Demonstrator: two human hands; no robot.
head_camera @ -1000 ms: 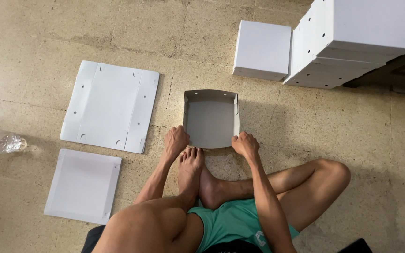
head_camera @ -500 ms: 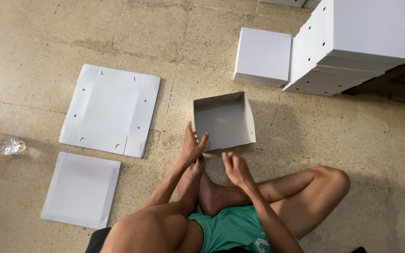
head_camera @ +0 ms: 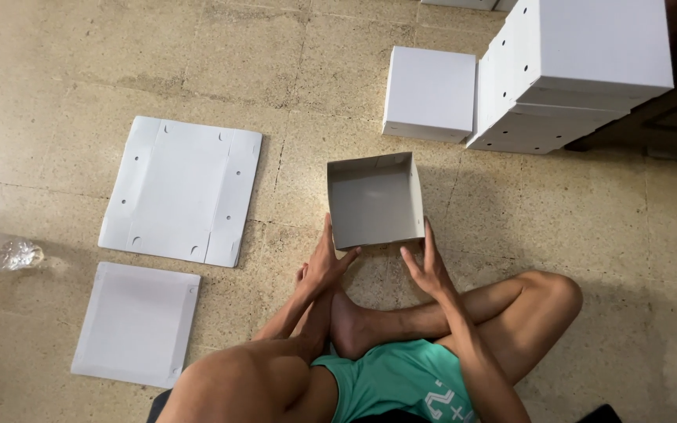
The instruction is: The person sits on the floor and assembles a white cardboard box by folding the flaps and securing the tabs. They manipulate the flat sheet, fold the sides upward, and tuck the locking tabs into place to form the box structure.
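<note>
— Where is the open box (head_camera: 374, 200)?

— On the floor (head_camera: 80, 70), straight ahead at twelve o'clock of the crossed legs, a shallow white cardboard tray with its open side up and its grey inside showing. It sits slightly turned, not square to the tiles.

— And the hands?

— The left hand (head_camera: 322, 265) lies flat against the box's near left corner, fingers stretched, thumb reaching under the front edge. The right hand (head_camera: 428, 268) is spread wide at the near right corner, fingertips touching the side wall. Neither is closed around it; they bracket it from both sides.

— What lies around?

— At ten o'clock, a flat unfolded blank (head_camera: 181, 189) with punched holes. At eight o'clock, a smaller white lid (head_camera: 136, 323) lying flat. At one o'clock, a closed white box (head_camera: 430, 92), and just beside it a leaning stack of boxes (head_camera: 572, 70). At nine o'clock, by the picture's edge, a clear plastic bottle (head_camera: 1, 253) lies on its side.
</note>
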